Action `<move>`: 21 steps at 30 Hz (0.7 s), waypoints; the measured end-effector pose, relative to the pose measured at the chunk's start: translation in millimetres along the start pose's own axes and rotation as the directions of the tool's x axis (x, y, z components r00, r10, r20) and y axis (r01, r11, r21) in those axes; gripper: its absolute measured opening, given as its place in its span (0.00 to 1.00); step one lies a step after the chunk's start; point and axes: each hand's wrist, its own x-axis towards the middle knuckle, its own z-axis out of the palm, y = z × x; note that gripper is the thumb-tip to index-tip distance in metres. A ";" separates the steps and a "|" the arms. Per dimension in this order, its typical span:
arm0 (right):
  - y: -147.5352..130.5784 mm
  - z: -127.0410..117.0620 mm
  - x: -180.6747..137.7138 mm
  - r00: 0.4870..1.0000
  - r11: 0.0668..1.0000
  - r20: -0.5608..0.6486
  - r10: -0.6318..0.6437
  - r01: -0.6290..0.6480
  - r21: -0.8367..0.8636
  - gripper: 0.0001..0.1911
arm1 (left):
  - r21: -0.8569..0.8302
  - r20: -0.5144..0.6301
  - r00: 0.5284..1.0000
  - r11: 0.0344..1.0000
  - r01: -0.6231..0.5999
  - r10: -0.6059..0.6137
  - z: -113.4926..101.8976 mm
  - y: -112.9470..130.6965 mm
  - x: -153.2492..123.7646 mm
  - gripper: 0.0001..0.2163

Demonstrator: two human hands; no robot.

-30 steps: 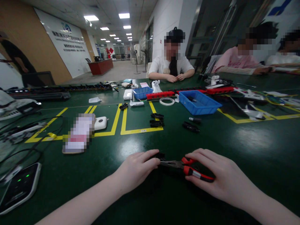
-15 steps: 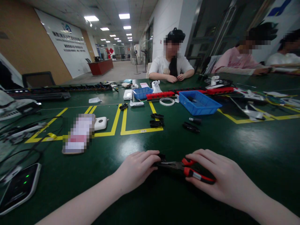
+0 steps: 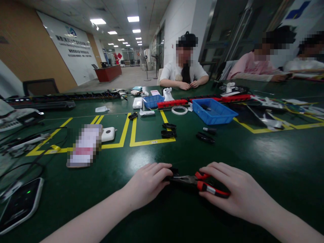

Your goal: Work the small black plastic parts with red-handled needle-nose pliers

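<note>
My right hand [image 3: 233, 189] grips red-and-black needle-nose pliers [image 3: 212, 189] by the handles, with the jaws pointing left. Closed around a small black part [image 3: 175, 171], my left hand [image 3: 149, 184] holds it at the pliers' tips; its fingers cover most of the part, so its kind is unclear. The jaws reach the part, but I cannot tell whether they grip it. Beyond my hands, two black pieces [image 3: 168, 134] lie by the yellow tape, and two more black cylindrical pieces [image 3: 205, 137] lie to their right.
A blue bin [image 3: 215, 116] with a dark piece inside stands beyond. Left are a phone [image 3: 84, 145], a white device [image 3: 108, 134] and a dark-screened device [image 3: 21, 206] with cables. Farther back lie a smaller blue bin [image 3: 154, 102] and a white ring [image 3: 179, 110]. People sit across the table.
The view has shifted slightly. Both hands keep their hold on the black part and the pliers, with the pliers' handles in nearly the same position.
</note>
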 end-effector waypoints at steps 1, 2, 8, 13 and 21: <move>-0.4 -0.4 0.4 1.000 1.000 0.005 0.008 -0.008 0.005 0.20 | -0.025 0.001 1.000 1.000 0.006 -0.006 -0.2 -0.3 0.1 0.12; -0.8 -0.8 0.8 1.000 1.000 0.010 0.016 -0.016 0.009 0.20 | -0.051 -0.001 1.000 0.999 0.013 -0.013 -0.4 -0.6 0.2 0.12; -1.8 -1.8 0.8 0.999 0.999 0.030 0.032 -0.033 0.019 0.18 | -0.068 0.028 0.998 0.996 0.058 -0.056 -3.3 1.7 1.6 0.23; 0.1 -0.6 1.3 0.998 0.999 0.053 0.036 -0.037 0.018 0.19 | -0.002 0.037 0.993 0.994 0.109 -0.109 -5.0 3.6 3.6 0.25; 0.1 0.4 0.7 0.999 1.000 0.039 0.020 -0.021 0.017 0.19 | -0.010 0.069 0.990 0.992 0.125 -0.124 -3.0 0.8 2.7 0.21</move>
